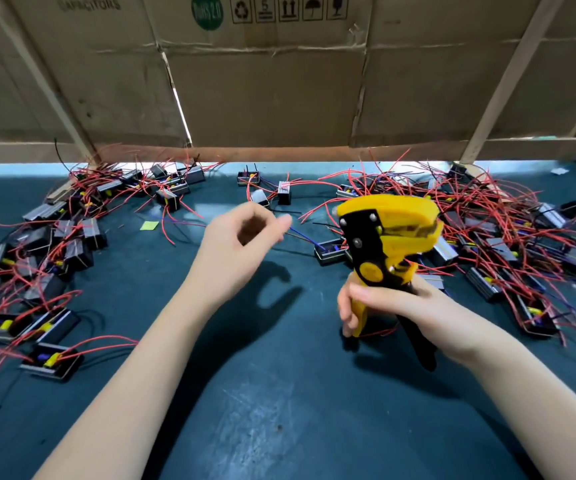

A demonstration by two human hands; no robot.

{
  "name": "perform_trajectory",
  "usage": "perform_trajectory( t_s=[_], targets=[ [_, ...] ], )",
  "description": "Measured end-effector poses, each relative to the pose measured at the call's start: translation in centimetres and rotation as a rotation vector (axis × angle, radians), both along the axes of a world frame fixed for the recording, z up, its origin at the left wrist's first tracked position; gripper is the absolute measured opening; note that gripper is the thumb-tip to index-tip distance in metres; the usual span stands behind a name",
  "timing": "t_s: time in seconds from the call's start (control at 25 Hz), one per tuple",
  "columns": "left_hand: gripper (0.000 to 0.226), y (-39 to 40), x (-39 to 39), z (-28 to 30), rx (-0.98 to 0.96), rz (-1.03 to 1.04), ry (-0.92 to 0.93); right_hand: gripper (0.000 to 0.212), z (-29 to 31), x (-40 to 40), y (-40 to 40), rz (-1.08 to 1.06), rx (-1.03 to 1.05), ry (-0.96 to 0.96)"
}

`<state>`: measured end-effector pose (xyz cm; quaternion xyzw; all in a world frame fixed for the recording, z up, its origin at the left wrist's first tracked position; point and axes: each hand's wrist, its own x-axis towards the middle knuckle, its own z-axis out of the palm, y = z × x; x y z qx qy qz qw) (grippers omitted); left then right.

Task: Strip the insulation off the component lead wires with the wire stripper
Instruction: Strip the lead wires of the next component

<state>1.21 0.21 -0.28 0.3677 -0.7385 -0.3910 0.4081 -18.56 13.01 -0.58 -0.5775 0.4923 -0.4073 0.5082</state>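
In the head view, a yellow-and-black plastic wire stripper [380, 244] is held upright above the dark green table mat [279, 410], its handles grasped by the curled fingers of the right hand [380, 306]. The left hand [241, 237] is raised over the mat with fingers curled; a thin blue lead wire [305, 238] appears pinched at its fingertips, running to a small black box-shaped component [329, 251] beside the stripper's head. Similar components with red wires are heaped at the left [54, 244] and right [522, 230], below brown cardboard sheets [265, 81].
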Motion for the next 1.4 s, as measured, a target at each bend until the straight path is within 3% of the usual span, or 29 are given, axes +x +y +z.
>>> perform_trajectory(
  t_s=[0.08,0.16,0.24,0.36,0.44,0.64,1.04,1.2,1.4],
  targets=[
    [0.008,0.2,-0.1,0.0,-0.002,-0.139,-0.068,0.049,-0.4,0.2,-0.7,-0.215,-0.095,0.000],
    [0.017,0.4,-0.1,0.0,-0.038,-0.188,-0.094,0.052,-0.6,-0.2,-1.2,-0.430,-0.187,0.134],
    [0.016,1.0,-0.2,0.2,-0.046,-0.188,-0.065,0.051,-1.0,-1.2,-1.3,-0.552,-0.215,0.396],
    [0.013,1.5,-0.4,0.7,0.025,-0.173,0.011,0.052,-1.8,-1.9,-1.5,-0.699,-0.212,0.949],
    [0.015,1.7,-0.4,1.0,0.103,-0.188,0.093,0.051,-2.1,-2.0,-2.0,-0.809,-0.171,1.169],
    [0.017,2.8,-1.1,1.1,0.234,-0.210,0.234,0.059,-3.0,-2.6,-3.0,-0.957,-0.108,1.264],
    [0.018,4.0,-2.8,-0.4,0.249,-0.197,0.161,0.049,-3.2,-2.2,-2.9,-0.938,-0.349,1.391],
    [0.018,4.0,-2.8,-0.6,0.240,-0.184,0.124,0.049,-2.7,-2.6,-2.6,-0.897,-0.346,1.433],
    [0.019,3.7,-2.5,-0.7,0.249,-0.208,0.083,0.035,-2.2,-2.7,-2.4,-0.835,-0.381,1.442]
  ],
)
